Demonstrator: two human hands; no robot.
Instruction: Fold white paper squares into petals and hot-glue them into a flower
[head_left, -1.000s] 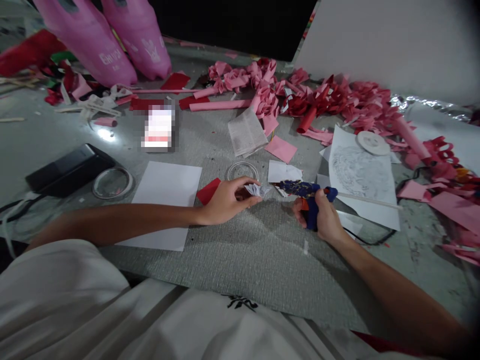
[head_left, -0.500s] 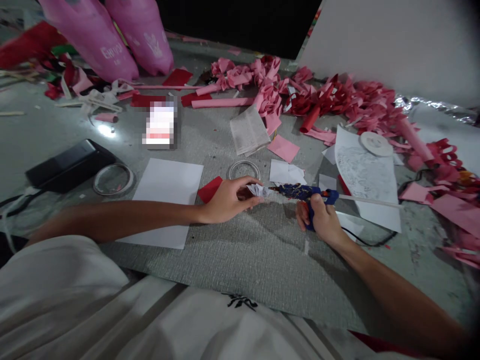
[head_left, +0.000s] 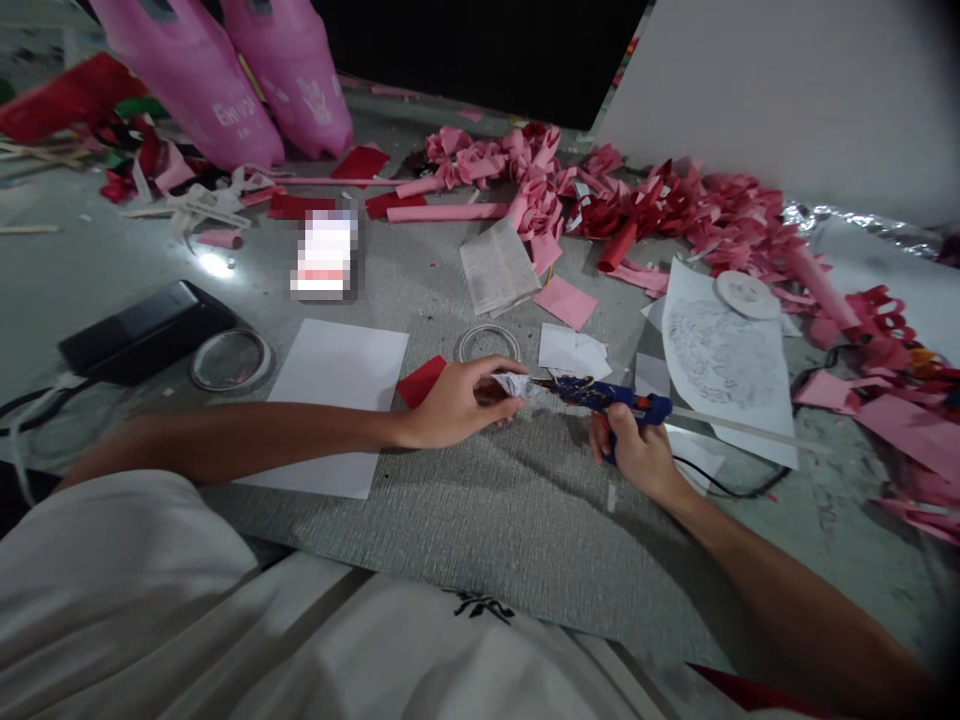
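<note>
Between thumb and fingers, my left hand (head_left: 455,402) pinches a small folded white paper piece (head_left: 513,384). My right hand (head_left: 636,450) is wrapped around the handle of a blue glue gun (head_left: 581,391), whose nozzle points left and reaches the paper. Whether the tip touches it I cannot tell. A long pale glue stick (head_left: 739,428) sticks out of the gun's back end. Under my left forearm lies a white sheet (head_left: 330,365), with a red paper piece (head_left: 422,381) beside the hand. A tape roll (head_left: 489,343) rests just behind my left hand.
White paper pieces (head_left: 574,350) and a printed sheet (head_left: 731,350) lie behind the gun. A heap of pink and red paper (head_left: 675,205) runs along the back. Pink bottles (head_left: 300,85) stand back left, near a phone (head_left: 325,255). A black cord (head_left: 739,492) trails right.
The glue gun and my right hand have shifted slightly left, and the gun's back end has dipped. The nozzle is now closer to the folded paper. My left hand keeps its hold.
</note>
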